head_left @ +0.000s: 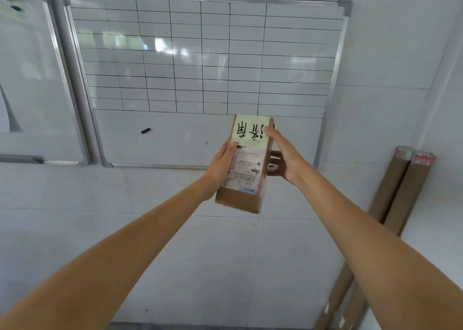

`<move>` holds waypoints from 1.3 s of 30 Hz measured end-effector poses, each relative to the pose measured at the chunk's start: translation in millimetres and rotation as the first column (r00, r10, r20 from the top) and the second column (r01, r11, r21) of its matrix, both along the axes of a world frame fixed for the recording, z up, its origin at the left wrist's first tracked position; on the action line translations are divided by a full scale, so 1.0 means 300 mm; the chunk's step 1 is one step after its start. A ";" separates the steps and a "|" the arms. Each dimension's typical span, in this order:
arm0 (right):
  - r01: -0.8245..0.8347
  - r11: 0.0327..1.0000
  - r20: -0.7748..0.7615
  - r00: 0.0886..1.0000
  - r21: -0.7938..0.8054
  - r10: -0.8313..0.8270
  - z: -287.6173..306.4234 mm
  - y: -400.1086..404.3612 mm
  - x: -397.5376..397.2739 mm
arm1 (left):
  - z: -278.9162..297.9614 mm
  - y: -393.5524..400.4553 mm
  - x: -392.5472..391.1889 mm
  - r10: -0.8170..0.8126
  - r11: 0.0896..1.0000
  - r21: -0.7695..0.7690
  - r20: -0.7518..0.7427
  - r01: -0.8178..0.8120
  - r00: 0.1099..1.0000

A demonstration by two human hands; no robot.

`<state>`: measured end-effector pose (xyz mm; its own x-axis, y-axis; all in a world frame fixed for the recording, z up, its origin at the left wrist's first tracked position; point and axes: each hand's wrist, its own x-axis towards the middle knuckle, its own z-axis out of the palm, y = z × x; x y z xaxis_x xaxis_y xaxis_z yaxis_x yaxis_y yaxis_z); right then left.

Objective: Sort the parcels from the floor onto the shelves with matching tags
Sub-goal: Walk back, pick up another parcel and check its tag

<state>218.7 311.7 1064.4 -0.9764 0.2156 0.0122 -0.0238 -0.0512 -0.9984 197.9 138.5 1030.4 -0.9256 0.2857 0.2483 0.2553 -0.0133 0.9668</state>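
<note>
Parcel: a small oblong brown cardboard parcel [246, 169] is being held up in the air, well off the floor, in front of a grid-ruled whiteboard [203, 61] on a white tiled wall [175, 229].
Tag: a pale yellow sticky note with handwritten dark characters [248, 131] is being shown on the parcel's upper end, above a white printed shipping label [246, 168]; the characters are being seen upside down.
Left hand: the left hand [221, 165] is being wrapped round the parcel's left edge, thumb lying on the front face near the note; the other fingers are hidden behind the box.
Right hand: the right hand [281, 155] is being pressed to the right side, thumb on the note's corner and fingers [275, 163] curled behind, clamped on the parcel.
Handling: the parcel is being judged light and stiff, since it is being carried at arm's length without sagging; the flat card is being judged easy to grip, the taped label slicker.
Where to hold: the two long side edges are being judged the best hold, so that the tag is being kept uncovered for matching.
Shelves: no shelf is being shown.
Surroundings: two brown cardboard tubes [398, 191] are being leaned against the wall at right; a small black marker [145, 130] is being seen on the board.
</note>
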 end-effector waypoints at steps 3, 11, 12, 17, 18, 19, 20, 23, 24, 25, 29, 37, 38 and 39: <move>0.114 0.985 -0.031 0.992 -0.127 -0.119 -0.004 0.023 -0.013 | 0.005 -0.043 -0.009 0.064 0.997 -0.041 0.030 -0.063 0.997; 0.141 0.889 -0.049 0.982 -0.437 -0.180 -0.033 0.004 -0.010 | -0.067 -0.076 -0.021 -0.162 0.964 0.264 0.482 0.034 0.861; 0.141 0.896 -0.049 0.983 -0.421 -0.178 -0.036 -0.003 -0.010 | -0.069 -0.065 -0.017 -0.164 0.957 0.291 0.493 0.015 0.855; 0.137 0.924 0.022 0.990 -0.358 -0.139 -0.052 0.017 -0.020 | -0.074 -0.066 -0.042 -0.096 0.944 0.319 0.509 -0.084 0.855; 0.131 0.935 0.027 0.991 -0.329 -0.129 -0.053 0.034 -0.022 | -0.070 -0.082 -0.050 -0.093 0.951 0.301 0.502 -0.073 0.860; 0.115 0.950 0.032 0.993 -0.291 -0.110 -0.051 0.052 -0.023 | -0.066 -0.101 -0.060 -0.091 0.959 0.276 0.491 -0.056 0.866; 0.088 0.964 0.038 0.996 -0.249 -0.082 -0.049 0.074 -0.022 | -0.059 -0.121 -0.071 -0.089 0.968 0.247 0.482 -0.037 0.872; -0.030 0.990 0.081 0.996 -0.135 0.042 -0.050 0.146 -0.003 | -0.040 -0.172 -0.094 -0.090 0.991 0.130 0.473 0.031 0.877; -0.064 0.992 0.096 0.993 -0.104 0.074 -0.055 0.162 0.005 | -0.035 -0.184 -0.098 -0.100 0.993 0.098 0.470 0.061 0.877; -0.081 0.994 0.108 0.990 -0.079 0.089 -0.060 0.174 0.009 | -0.032 -0.192 -0.103 -0.112 0.993 0.076 0.467 0.086 0.877; -0.043 0.998 0.141 0.989 -0.039 0.049 -0.083 0.174 0.019 | -0.027 -0.199 -0.113 -0.126 0.992 0.042 0.468 0.121 0.874; 0.010 1.000 0.146 0.989 -0.009 -0.009 -0.066 0.136 0.028 | -0.026 -0.196 -0.122 -0.108 0.994 0.066 0.509 0.087 0.854; 0.023 1.000 0.138 0.990 -0.009 -0.021 -0.063 0.133 0.026 | -0.019 -0.189 -0.119 -0.093 0.995 0.074 0.506 0.065 0.857; 0.044 0.999 0.132 0.990 -0.017 -0.041 -0.059 0.126 0.024 | -0.012 -0.177 -0.116 -0.059 0.997 0.077 0.503 0.023 0.863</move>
